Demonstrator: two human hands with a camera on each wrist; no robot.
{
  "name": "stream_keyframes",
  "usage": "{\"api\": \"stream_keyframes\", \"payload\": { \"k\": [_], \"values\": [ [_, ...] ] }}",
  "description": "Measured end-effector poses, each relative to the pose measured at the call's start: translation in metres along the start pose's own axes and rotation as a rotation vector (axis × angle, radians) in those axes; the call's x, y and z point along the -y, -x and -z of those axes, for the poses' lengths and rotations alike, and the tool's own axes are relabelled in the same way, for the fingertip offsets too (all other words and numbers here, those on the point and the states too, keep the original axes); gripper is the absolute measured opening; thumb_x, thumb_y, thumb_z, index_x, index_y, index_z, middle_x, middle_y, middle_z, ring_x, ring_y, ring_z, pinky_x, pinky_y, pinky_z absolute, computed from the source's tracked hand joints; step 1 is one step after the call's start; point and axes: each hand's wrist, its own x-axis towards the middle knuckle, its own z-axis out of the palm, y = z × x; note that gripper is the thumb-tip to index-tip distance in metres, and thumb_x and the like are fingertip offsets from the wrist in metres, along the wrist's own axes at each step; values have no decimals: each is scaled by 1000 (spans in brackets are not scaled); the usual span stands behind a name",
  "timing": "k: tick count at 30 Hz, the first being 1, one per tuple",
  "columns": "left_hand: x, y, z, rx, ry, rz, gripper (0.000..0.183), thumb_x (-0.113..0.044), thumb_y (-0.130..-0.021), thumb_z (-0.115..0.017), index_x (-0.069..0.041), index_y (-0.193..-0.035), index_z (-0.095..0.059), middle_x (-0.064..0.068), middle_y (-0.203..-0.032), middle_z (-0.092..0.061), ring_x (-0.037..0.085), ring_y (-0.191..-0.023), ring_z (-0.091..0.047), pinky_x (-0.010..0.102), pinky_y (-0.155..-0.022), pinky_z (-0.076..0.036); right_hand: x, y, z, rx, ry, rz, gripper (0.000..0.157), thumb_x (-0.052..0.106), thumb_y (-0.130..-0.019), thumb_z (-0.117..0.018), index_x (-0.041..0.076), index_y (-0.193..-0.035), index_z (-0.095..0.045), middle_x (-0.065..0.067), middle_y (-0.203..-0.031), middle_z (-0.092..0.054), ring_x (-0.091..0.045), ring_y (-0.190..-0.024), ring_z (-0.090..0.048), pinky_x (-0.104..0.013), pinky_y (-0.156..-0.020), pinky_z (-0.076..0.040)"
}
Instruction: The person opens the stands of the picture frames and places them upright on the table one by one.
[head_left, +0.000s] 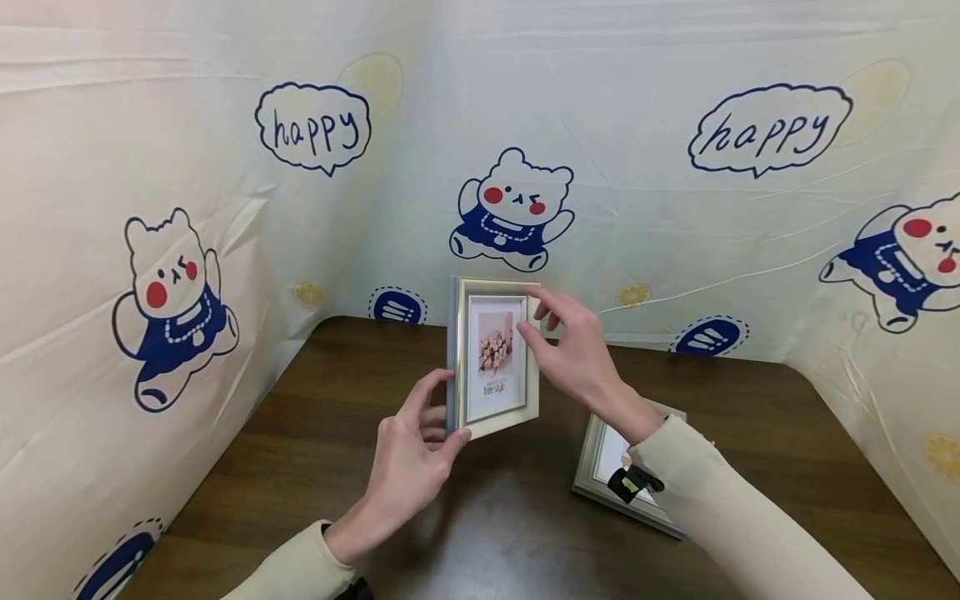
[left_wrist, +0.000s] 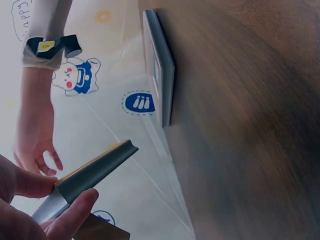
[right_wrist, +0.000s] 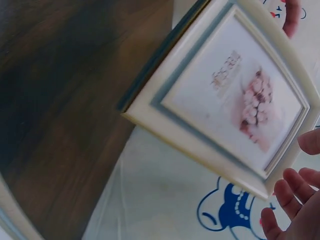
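A picture frame, pale with a gold inner line and a print of pink flowers, stands upright in the air over the table. My left hand grips its lower left corner, thumb on the front and fingers along the side and back. In the left wrist view the thumb and a finger pinch the frame's grey edge. My right hand is at the frame's upper right edge, thumb and fingers spread apart. The right wrist view shows its fingers loosely bent beside the frame's corner.
A second, similar frame lies on the brown wooden table to the right, partly hidden under my right forearm. Light cloth printed with cartoon bears and "happy" bubbles hangs behind the table and at its sides.
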Motion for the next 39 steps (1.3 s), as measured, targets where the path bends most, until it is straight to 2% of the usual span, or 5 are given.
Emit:
{"api": "stream_keyframes", "payload": {
  "k": [8, 18, 26, 34, 39],
  "values": [
    [0, 0, 4, 2, 30, 75, 78, 8, -84, -84, -28, -146, -53, 11, -106, -79, 16, -80, -77, 31, -72, -62, -18, 8, -3, 11, 22, -23, 46, 10, -96, -76, 0, -139, -64, -14, -110, -66, -27, -88, -60, -39, -67, -53],
    [4, -2, 9, 4, 111, 93, 77, 10, -84, -83, -27, -145, -53, 11, -105, -79, 19, -80, -77, 33, -73, -63, -30, 12, -6, 84, 13, -74, 60, 11, -98, -75, 6, -153, -52, -18, -126, -66, -27, -92, -62, -40, -65, -54],
    [10, -4, 14, 26, 163, 114, 78, 13, -84, -81, -25, -146, -53, 13, -108, -78, 21, -80, -77, 34, -73, -63, -40, 14, -9, 169, -46, -93, 68, 11, -101, -70, 16, -161, -40, -14, -127, -68, -22, -83, -65, -37, -63, -53],
    [19, -8, 22, 72, 240, 116, 80, 15, -84, -79, -24, -148, -51, 16, -109, -78, 31, -82, -78, 38, -72, -63, -42, 16, -12, 189, -64, -84, 71, 9, -101, -70, 15, -163, -35, -14, -126, -72, -23, -86, -67, -38, -67, -52],
    [25, -11, 28, 113, 279, 126, 81, 17, -85, -77, -23, -150, -48, 19, -111, -77, 31, -85, -78, 40, -73, -63, -42, 16, -13, 197, -81, -81, 74, 6, -101, -69, 14, -164, -33, -16, -125, -72, -27, -88, -68, -39, -71, -54]
  ]
}}
